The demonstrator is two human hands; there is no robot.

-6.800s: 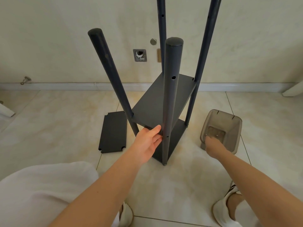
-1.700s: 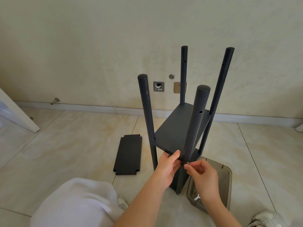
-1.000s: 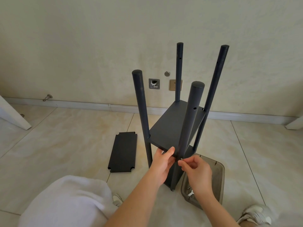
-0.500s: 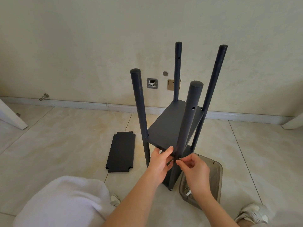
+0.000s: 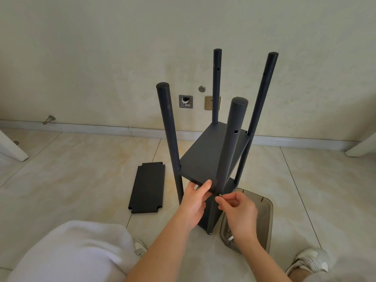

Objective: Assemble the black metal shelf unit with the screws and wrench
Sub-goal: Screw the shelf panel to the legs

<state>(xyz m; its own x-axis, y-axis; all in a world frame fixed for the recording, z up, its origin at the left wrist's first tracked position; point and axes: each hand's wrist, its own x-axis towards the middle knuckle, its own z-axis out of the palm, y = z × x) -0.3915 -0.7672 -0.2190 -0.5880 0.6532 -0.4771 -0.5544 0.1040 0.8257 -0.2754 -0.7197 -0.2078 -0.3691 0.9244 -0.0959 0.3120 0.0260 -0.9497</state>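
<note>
black steel, and one small screw going in at the near post.

the right hand (image 5: 238,212), which was down in the smoky plastic tub (image 5: 265,218) a few seconds back, is now up at the near post (image 5: 228,159) of the shelf unit (image 5: 169,129). its thumb and forefinger pinch a silver screw (image 5: 220,194) against the post where the middle shelf (image 5: 203,157) meets it, and the other fingers are loosely curled. the left hand (image 5: 195,202) grips that shelf's front corner, thumb on top and fingers tucked under. the unit stands upright on the tiles with the tub just beside its foot, and a spare panel (image 5: 147,187) lies flat to the left. i'd say hand-threading is starting and wrench work comes later. i can't pick out the wrench.
</note>
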